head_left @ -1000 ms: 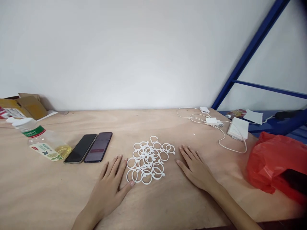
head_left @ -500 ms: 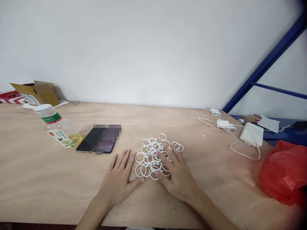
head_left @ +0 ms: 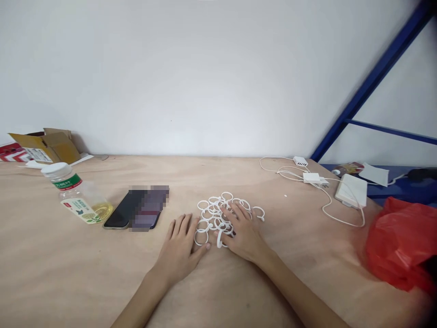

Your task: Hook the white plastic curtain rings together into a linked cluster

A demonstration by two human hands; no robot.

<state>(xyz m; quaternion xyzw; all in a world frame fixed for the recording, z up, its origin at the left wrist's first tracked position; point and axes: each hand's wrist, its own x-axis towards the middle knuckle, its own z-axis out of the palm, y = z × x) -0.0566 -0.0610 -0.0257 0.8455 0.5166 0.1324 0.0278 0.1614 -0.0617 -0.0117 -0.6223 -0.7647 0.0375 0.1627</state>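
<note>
A pile of several white plastic rings [head_left: 212,208] lies on the wooden table [head_left: 68,273] in front of me. My right hand [head_left: 244,232] rests on the right side of the pile, fingers stretched out over the rings. One ring [head_left: 218,239] stands tipped up against its thumb. My left hand [head_left: 180,248] lies flat on the table just left of the pile, fingers apart, with its thumb tip touching the nearest rings. It holds nothing.
Two phones [head_left: 136,212] lie side by side left of my hands, beside a tilted plastic bottle [head_left: 77,200]. A cardboard box [head_left: 48,146] sits far left. White chargers with cables [head_left: 310,177] and a white pack [head_left: 351,190] lie right, a red bag [head_left: 399,241] beyond.
My right hand moved left from the bare table onto the ring pile and has drawn back slightly, tipping one ring up. My left hand stayed flat beside the pile.
</note>
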